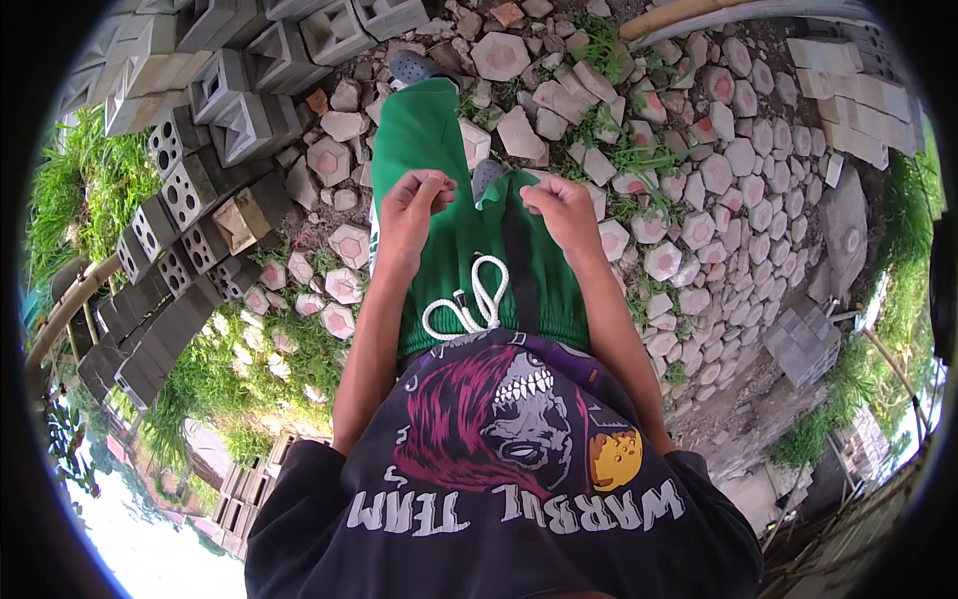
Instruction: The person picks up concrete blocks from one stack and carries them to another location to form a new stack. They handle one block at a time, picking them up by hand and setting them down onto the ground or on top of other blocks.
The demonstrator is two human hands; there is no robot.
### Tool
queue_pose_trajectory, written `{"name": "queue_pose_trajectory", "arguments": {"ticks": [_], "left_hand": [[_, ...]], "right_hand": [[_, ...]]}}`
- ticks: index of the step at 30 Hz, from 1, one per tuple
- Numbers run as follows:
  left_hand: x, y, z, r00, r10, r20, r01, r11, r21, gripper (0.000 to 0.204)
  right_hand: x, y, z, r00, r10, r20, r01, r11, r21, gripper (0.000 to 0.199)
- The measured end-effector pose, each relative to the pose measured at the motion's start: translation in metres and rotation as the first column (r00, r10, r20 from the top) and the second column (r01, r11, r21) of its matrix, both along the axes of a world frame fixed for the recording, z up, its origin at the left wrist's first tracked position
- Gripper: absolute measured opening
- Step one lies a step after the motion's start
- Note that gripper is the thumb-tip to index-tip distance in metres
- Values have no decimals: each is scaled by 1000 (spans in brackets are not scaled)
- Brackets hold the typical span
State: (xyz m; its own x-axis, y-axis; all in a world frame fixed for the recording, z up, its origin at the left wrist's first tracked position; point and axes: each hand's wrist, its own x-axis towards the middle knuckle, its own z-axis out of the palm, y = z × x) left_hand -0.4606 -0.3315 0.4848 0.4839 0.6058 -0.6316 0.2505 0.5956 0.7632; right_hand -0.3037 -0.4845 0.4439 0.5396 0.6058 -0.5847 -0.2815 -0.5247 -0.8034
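My left hand [417, 208] is closed in a loose fist, the thumb laid against the curled fingers, above the left leg of my green trousers [423, 140]. Nothing shows in it. Level with it on the right, my right hand [561, 212] is curled too, thumb and fingers together near the other trouser leg. No object shows in that one either. The two hands are apart, with the white drawstring [489, 290] of the trousers hanging in a loop between and below them. A grey clog [417, 70] is on my forward foot, and the other clog [486, 176] shows between my legs.
Grey hollow concrete blocks [239, 130] are stacked at the left. Hexagonal pavers [738, 160] with reddish centres cover the ground at the right, with broken rubble [521, 135] and grass ahead. More blocks [803, 342] stand at the far right, below a pale stacked pile [848, 100].
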Motion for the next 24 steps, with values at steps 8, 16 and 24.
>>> {"name": "queue_pose_trajectory", "arguments": {"ticks": [8, 16, 24], "left_hand": [[56, 130, -81, 989, 1, -146, -4, 1000, -20, 24], [103, 237, -196, 955, 185, -230, -229, 956, -183, 25], [174, 329, -255, 938, 114, -327, -199, 951, -238, 27]], "right_hand": [[70, 133, -56, 987, -136, -83, 120, 976, -180, 36], [144, 267, -211, 953, 16, -301, -147, 897, -416, 26], [267, 549, -267, 875, 484, 6, -463, 841, -279, 31]]}}
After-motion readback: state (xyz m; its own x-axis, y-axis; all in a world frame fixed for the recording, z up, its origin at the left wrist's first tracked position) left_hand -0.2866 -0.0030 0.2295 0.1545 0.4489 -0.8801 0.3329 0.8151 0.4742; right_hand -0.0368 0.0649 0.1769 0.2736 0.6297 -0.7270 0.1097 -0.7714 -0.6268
